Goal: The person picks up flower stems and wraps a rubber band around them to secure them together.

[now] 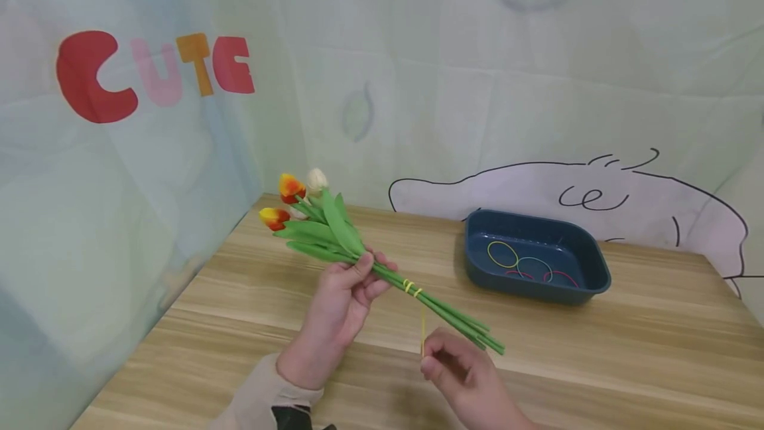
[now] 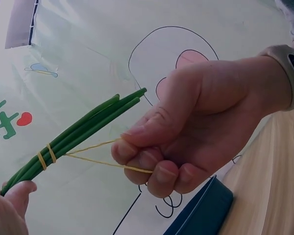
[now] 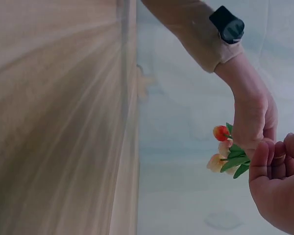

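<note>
My left hand grips a bunch of artificial tulips by the green stems, just below the leaves. Orange-red and white heads point up to the left, and the bare stem ends slant down to the right. A yellow rubber band circles the stems beyond that hand in two visible turns, with a loop pulled out from them. My right hand pinches the stretched loop below the stems. In the left wrist view, two taut strands of the rubber band run from the stems to the curled right fingers.
At the back right of the wooden table stands a dark blue tray. Inside it lie several loose rubber bands, yellow, green and red. A printed cloth backdrop closes off the back and the left side.
</note>
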Motion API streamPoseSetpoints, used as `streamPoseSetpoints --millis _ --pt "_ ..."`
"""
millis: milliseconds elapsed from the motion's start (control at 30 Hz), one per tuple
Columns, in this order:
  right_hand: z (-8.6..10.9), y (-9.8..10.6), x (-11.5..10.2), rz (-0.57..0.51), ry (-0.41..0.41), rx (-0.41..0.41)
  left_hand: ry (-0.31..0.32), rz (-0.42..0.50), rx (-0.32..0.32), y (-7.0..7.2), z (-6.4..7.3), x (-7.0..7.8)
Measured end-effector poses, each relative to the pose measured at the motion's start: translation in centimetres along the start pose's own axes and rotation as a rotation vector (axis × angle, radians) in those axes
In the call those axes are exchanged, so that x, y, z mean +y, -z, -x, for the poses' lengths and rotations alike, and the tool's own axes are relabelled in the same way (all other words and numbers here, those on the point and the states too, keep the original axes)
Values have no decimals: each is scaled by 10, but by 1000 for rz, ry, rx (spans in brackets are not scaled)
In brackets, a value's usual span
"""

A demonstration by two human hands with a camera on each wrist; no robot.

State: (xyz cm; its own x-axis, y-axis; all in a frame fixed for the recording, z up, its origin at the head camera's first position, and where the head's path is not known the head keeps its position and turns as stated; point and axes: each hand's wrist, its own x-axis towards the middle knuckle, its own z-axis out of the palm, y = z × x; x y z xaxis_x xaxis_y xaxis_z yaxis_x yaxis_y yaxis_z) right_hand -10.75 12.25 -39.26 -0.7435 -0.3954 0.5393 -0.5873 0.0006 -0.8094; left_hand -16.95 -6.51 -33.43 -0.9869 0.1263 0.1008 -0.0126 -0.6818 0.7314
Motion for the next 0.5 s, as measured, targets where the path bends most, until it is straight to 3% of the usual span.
streamPoseSetpoints --millis 100,233,367,500 --pt "1 -4 0 -49 1 -4 -36 -38 52 -3 0 0" --pt "1 -7 -4 -101 6 -14 -108 -114 54 -4 1 1" --pt "1 -8 -7 -39 66 -16 -191 -174 28 -2 2 1" --pt "1 -6 -10 33 74 -14 -279 -212 -2 -1 1 -1"
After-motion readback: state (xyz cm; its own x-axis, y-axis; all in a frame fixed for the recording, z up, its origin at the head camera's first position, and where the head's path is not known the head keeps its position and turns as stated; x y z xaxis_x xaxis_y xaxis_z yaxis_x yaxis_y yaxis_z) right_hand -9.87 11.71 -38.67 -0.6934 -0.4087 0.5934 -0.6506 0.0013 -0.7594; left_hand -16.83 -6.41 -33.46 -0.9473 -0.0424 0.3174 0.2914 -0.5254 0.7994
